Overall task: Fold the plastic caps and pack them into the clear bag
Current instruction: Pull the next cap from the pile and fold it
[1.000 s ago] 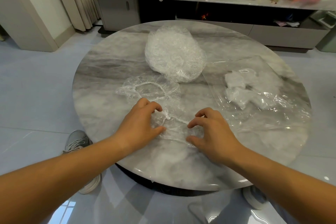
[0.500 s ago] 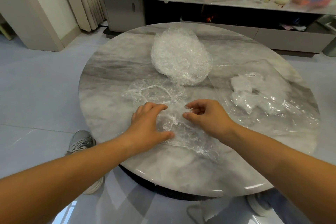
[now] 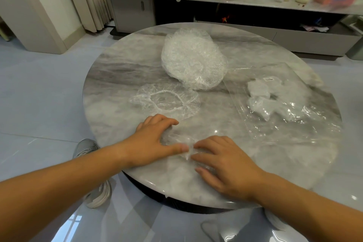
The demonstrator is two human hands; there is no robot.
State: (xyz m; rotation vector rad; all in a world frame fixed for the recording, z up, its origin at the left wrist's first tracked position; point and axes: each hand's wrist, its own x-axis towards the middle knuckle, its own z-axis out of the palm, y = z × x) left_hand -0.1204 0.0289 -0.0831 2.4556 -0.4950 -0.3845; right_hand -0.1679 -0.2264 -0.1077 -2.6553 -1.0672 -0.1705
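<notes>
Pressing a crumpled cap (image 3: 183, 144) down at the near edge of the table (image 3: 117, 76), I am midway through the folding step. In the head view, my left hand (image 3: 155, 139) has its fingers curled over the cap's left part, with the thumb laid across it. My right hand (image 3: 222, 161) lies with straight fingers on the right part, holding it down without gripping. Just beyond my left hand an open cap (image 3: 167, 100) lies flat, and a pile of caps (image 3: 193, 59) sits toward the far edge. The clear bag (image 3: 290, 124) lies by the right edge with folded caps (image 3: 259, 92) inside. Next, I judge, this cap needs another fold before it goes into the bag; I cannot make out the bag's mouth.
</notes>
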